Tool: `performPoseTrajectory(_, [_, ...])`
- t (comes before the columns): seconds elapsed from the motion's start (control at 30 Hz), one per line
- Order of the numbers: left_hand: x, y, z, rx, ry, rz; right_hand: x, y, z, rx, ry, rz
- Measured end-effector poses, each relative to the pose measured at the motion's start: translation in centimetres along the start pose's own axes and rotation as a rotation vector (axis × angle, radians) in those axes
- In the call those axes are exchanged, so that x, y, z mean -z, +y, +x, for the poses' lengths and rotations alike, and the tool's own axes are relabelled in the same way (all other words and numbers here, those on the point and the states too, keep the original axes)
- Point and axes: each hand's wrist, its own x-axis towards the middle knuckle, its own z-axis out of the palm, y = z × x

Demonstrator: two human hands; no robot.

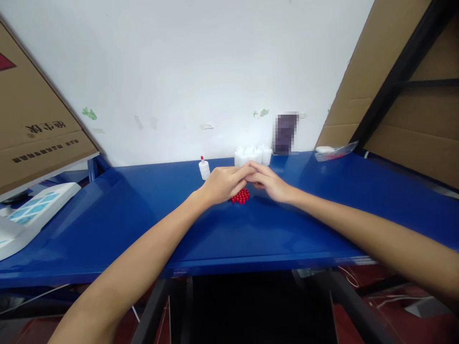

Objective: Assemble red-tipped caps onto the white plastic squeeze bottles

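My left hand (223, 185) and my right hand (272, 183) meet above the blue table (229, 243), fingers curled and touching each other. Whatever lies between them, if anything, is hidden by the fingers. Just below and behind my left hand is a tight cluster of small red caps (241, 196), partly covered by the hand. Behind both hands stands a group of white plastic bottles (263, 155), its lower part blocked by my fingers. To the left of my left hand, a single white bottle (204, 169) with a red tip stands apart, tilted slightly in view.
A white wall (179, 86) rises behind the table. A dark blurred rectangle (286, 134) leans there. At the right back lies a clear plastic bag (336, 152). A white device with blue squares (39, 212) sits at left, near a large cardboard box (39, 114).
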Motion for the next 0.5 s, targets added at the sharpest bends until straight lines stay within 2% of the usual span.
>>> performPoseTrajectory(0.27, [-0.4,0.3,-0.2,0.072,0.006,-0.127,-0.2,0.2,0.0,-0.033,0.011,0.049])
performPoseTrajectory(0.37, [-0.4,0.2,0.0,0.229,0.196,-0.242,0.1,0.9,0.3,-0.038,0.033,0.009])
performPoseTrajectory(0.5, [0.4,-2.1,0.0,0.556,0.551,-0.286,1.9,1.9,1.1,-0.018,0.269,-0.225])
